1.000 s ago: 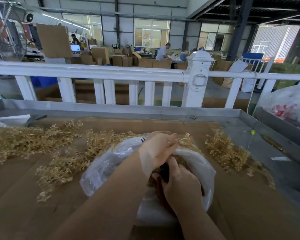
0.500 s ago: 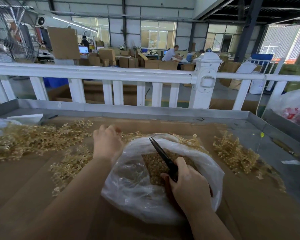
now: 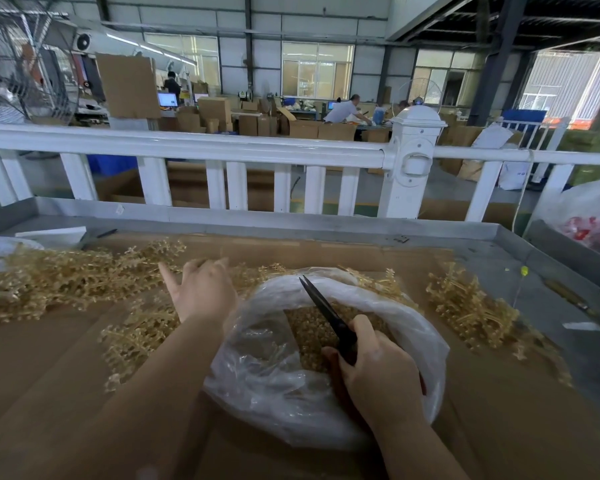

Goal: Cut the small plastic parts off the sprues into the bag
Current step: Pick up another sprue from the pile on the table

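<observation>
The clear plastic bag [image 3: 312, 386] sits open on the cardboard-covered bench [image 3: 49, 393], and everything else is best placed from it. Inside the bag lies a heap of small golden parts [image 3: 309, 327] already cut loose. The right hand [image 3: 378, 372] hangs over the bag's near side with its fingers wrapped round the handles of the black scissors [image 3: 326, 313]; the blades point up and away across the bag's mouth, and they look closed or nearly so. The left hand [image 3: 201, 292] is just beyond the bag's left rim, fingers spread and reaching down onto the pile of golden sprues [image 3: 70, 275] that runs off to the left. I cannot tell whether it has hold of a sprue or only touches the pile. A second, smaller heap of sprues [image 3: 471, 306] lies to the right of the bag, and a few sprigs poke out behind its far rim.

The step in hand looks like fetching the next sprue. To do it well, the left hand should lift one sprue free of the tangle by its stem rather than drag a clump, since the branches hook into each other. It should then be held right above the bag's opening, low enough that the snipped parts drop straight onto the heap inside and do not bounce onto the cardboard. The scissors want to cut close to each part, with the blade tips kept off the thin plastic wall.
</observation>
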`<state>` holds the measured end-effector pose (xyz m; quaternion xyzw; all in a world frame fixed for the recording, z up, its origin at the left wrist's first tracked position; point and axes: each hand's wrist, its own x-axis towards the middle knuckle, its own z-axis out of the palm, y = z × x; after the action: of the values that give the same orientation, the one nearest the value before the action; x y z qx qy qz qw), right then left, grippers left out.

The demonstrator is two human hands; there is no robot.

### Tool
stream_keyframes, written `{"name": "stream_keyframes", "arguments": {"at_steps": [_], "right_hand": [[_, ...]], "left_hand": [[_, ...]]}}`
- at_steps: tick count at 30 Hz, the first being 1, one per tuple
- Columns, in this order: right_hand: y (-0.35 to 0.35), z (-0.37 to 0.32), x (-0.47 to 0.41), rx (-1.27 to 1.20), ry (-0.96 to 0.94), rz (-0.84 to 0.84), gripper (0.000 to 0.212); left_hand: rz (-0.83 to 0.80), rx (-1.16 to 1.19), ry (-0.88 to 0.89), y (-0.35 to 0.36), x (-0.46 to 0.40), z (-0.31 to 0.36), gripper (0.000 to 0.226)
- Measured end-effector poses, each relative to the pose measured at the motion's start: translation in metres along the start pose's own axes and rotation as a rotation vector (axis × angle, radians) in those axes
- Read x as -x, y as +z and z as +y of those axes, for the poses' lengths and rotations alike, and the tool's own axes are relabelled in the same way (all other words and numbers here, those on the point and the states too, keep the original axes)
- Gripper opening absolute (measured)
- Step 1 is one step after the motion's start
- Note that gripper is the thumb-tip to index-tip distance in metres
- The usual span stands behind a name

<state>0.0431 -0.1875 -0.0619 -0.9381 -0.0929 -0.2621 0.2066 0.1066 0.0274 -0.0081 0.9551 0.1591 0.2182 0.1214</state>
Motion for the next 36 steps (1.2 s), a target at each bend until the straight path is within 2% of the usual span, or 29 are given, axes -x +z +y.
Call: {"name": "stream_keyframes", "arguments": {"at_steps": [4, 7, 12, 15, 18, 22, 26, 29, 36], "right_hand": [[-0.001, -0.001, 0.000, -0.003, 0.003, 0.001, 0.034], [-0.002, -0.001, 0.001, 0.001, 0.009, -0.013, 0.036], [-0.002, -0.003, 0.000, 0.010, 0.016, -0.016, 0.037], [-0.003, -0.002, 0.000, 0.007, 0.022, -0.019, 0.038], [-0.005, -0.003, 0.000, -0.009, 0.029, -0.017, 0.038], [-0.006, -0.004, 0.001, -0.007, 0.033, 0.011, 0.034], [-0.007, -0.005, 0.000, -0.011, 0.047, 0.010, 0.035], [-0.007, -0.005, -0.001, -0.019, 0.044, 0.032, 0.033], [-0.008, -0.006, 0.000, -0.031, 0.059, 0.065, 0.031]], "left_hand": [[0.217, 0.229, 0.078, -0.008, -0.003, 0.001, 0.043], [0.234, 0.572, 0.074, -0.017, -0.002, 0.013, 0.047], [0.068, 1.349, -0.095, -0.029, 0.011, 0.031, 0.031], [-0.180, 1.683, -0.239, -0.023, 0.026, 0.035, 0.024], [-0.369, 1.621, -0.345, -0.005, 0.047, 0.037, 0.029], [-0.340, 1.462, -0.402, 0.011, 0.060, 0.042, 0.043], [-0.439, 1.521, -0.485, 0.007, 0.064, 0.044, 0.040], [-0.474, 1.444, -0.431, 0.004, 0.069, 0.046, 0.033], [-0.416, 1.731, -0.468, 0.015, 0.072, 0.041, 0.016]]}}
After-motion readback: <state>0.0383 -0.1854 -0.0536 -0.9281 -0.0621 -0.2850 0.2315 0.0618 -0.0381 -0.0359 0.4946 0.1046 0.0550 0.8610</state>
